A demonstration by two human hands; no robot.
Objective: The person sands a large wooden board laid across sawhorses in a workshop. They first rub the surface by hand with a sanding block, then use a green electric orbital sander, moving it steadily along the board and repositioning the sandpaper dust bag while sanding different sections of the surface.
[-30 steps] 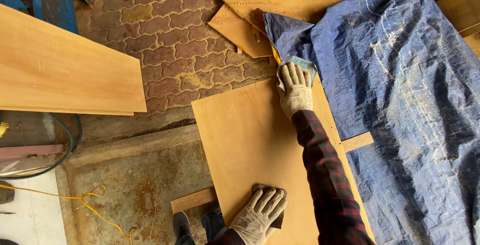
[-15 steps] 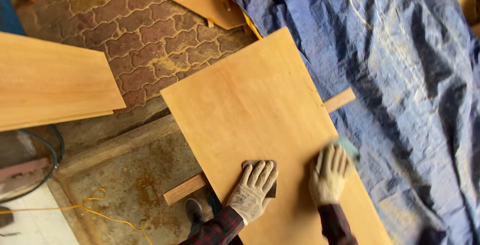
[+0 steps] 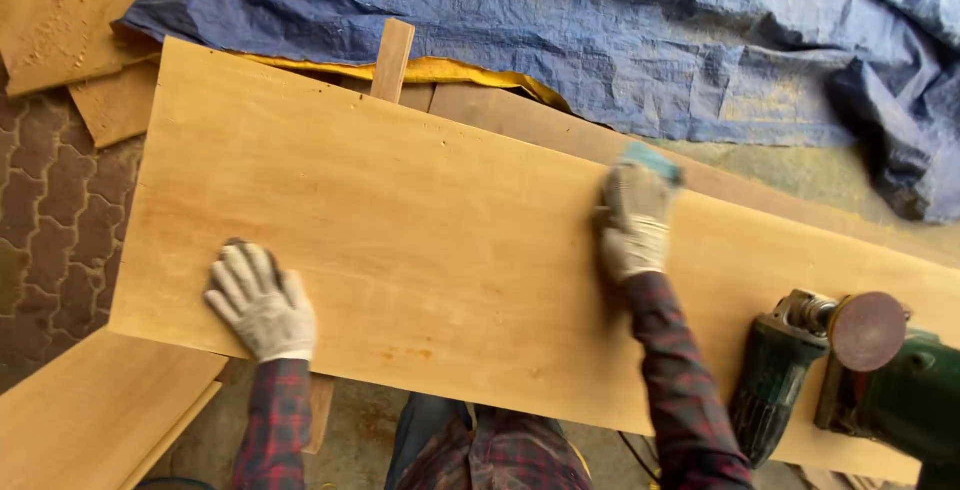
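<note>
A long light-brown plywood board (image 3: 420,240) lies across the view in front of me. My left hand (image 3: 258,300), in a pale work glove, rests flat on the board near its left front edge, fingers spread. My right hand (image 3: 634,216), gloved too, presses a small teal sanding pad (image 3: 650,161) against the board near its far edge. Both sleeves are dark red plaid.
A green angle grinder (image 3: 850,370) with a round brown disc lies on the board at the right. A blue tarp (image 3: 620,40) covers the ground behind. A thin wooden strip (image 3: 392,58) sticks out under the board. More boards lie at the top left (image 3: 70,20) and bottom left (image 3: 90,420).
The view has swung round, so the board now runs left to right. My right hand came back from the board's far end and now presses the pad mid-board. The left hand stays flat.
</note>
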